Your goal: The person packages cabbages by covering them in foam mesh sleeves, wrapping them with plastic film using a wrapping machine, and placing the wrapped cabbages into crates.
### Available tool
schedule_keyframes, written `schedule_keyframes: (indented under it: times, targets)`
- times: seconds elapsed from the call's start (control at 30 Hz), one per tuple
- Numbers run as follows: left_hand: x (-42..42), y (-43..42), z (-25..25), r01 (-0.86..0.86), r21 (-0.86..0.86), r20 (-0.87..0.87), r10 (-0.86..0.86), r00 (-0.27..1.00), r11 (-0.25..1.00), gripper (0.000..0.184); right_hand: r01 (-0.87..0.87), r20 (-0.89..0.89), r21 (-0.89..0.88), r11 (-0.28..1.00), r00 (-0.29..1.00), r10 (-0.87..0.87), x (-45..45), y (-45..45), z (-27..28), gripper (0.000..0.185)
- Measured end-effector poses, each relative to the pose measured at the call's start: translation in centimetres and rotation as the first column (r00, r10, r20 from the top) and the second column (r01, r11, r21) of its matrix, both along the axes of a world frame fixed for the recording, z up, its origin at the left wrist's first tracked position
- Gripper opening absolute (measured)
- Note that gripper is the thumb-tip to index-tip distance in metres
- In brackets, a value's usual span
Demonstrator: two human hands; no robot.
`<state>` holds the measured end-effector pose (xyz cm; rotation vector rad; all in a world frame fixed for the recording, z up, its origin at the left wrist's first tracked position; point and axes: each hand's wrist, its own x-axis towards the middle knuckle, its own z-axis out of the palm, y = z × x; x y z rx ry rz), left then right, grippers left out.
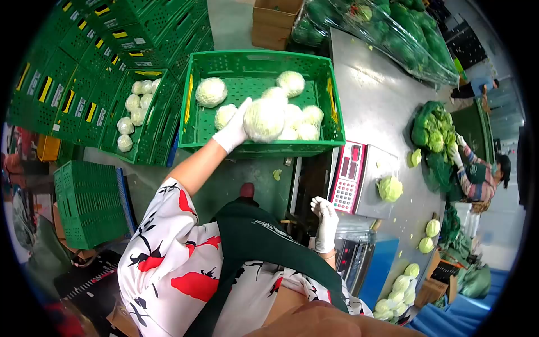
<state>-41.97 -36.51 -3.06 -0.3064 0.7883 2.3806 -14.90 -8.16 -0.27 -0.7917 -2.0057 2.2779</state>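
My left hand (pixel 233 130), in a white glove, is closed around the side of a pale round cabbage (pixel 264 120) that looks wrapped in clear film. It holds this cabbage above the front part of a green plastic crate (pixel 264 148). Inside that crate lie several more cabbages, one at the left (pixel 211 92) and others grouped at the right. My right hand (pixel 325 224), also gloved, hovers by the near edge of a red-and-white weighing scale (pixel 348 177). Its fingers are loosely bent, and nothing shows in them. One unwrapped cabbage (pixel 389 189) rests on the scale's metal plate.
Stacked green crates (pixel 73 84) stand at the left, one holding wrapped cabbages (pixel 137 106). A blue-sided machine (pixel 377 269) adjoins the metal table (pixel 365 90). Across the table, a co-worker (pixel 477 177) handles cabbages in a green net bag (pixel 432 132). Bagged cabbages (pixel 382 28) lie at the far end.
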Motion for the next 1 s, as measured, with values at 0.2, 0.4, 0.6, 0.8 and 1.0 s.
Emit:
schedule_keyframes:
  times: [0.2, 0.4, 0.6, 0.8, 1.0]
  targets:
    - [-3.4, -6.6, -2.9, -0.210, -0.425, -0.007, 0.229, 0.974, 0.880, 0.062, -0.112, -0.006, 0.046, 0.993, 0.994, 0.112, -5.5, -1.7, -0.9, 0.025]
    - [-4.2, -15.2, -3.9, -0.684, -0.729, -0.681, -0.102, 0.725, 0.012, 0.048, -0.213, -0.003, 0.443, 0.871, 0.971, 0.238, -16.0, 2.1, 0.4, 0.025]
    - [-6.7, -22.5, -9.7, -0.447, -0.894, -0.448, 0.043, 0.893, -0.024, 0.074, 0.082, -0.145, 0.905, 0.417, 0.982, 0.120, -35.0, 9.3, -7.1, 0.044]
    - [-8.5, -22.1, -6.7, -0.153, -0.879, -0.057, 0.221, 0.974, 0.451, 0.042, -0.302, 0.221, 0.304, 0.904, 0.945, 0.241, -47.8, 13.7, -16.6, 0.032]
    - [-6.0, -21.5, -6.4, -0.184, -0.970, -0.139, 0.261, 0.955, 0.159, 0.042, -0.408, 0.346, 0.070, 0.910, 0.866, 0.362, -48.8, 11.1, -12.0, 0.028]
